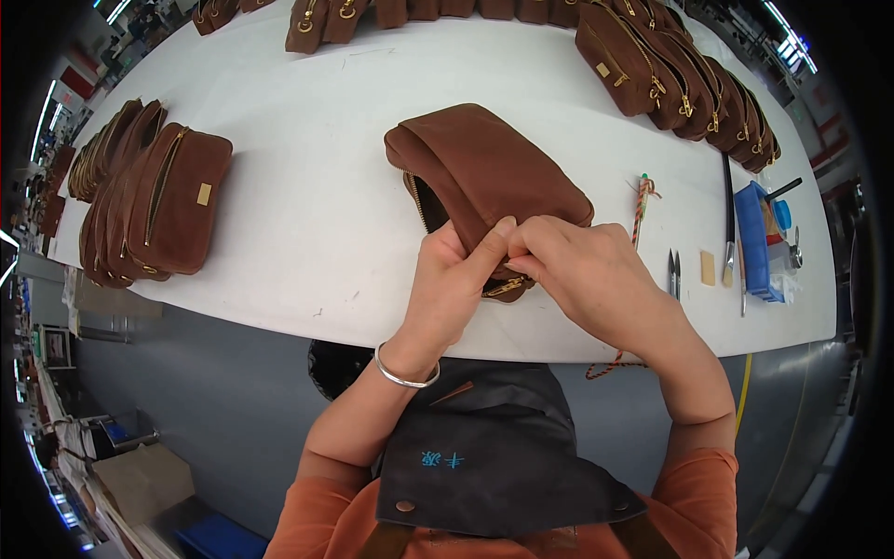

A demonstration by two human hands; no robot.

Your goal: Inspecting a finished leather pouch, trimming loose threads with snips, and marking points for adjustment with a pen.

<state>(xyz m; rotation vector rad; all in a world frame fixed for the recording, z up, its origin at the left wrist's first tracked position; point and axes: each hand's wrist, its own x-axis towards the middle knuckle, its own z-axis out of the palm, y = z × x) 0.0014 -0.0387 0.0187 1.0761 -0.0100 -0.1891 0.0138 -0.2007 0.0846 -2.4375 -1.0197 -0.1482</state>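
Observation:
A brown bag [480, 154] with a brass zipper [419, 200] rests on the white table, its opening turned toward the left and near side. My left hand [447, 289] grips the bag's near edge, thumb on the outside and other fingers partly hidden inside. My right hand [587, 279] is closed at the same edge, fingertips pinched on the bag beside my left thumb, just above a brass zipper end [503, 287]. Exactly what the pinched fingertips hold is partly hidden.
Stacks of brown bags stand left [172, 200], at the back [307, 28] and right [619, 65] of the white table [279, 261]. At right lie a striped cord [641, 210], scissors [675, 275], a brush [728, 252], a beige block [707, 268] and a blue tray [756, 252] of small items.

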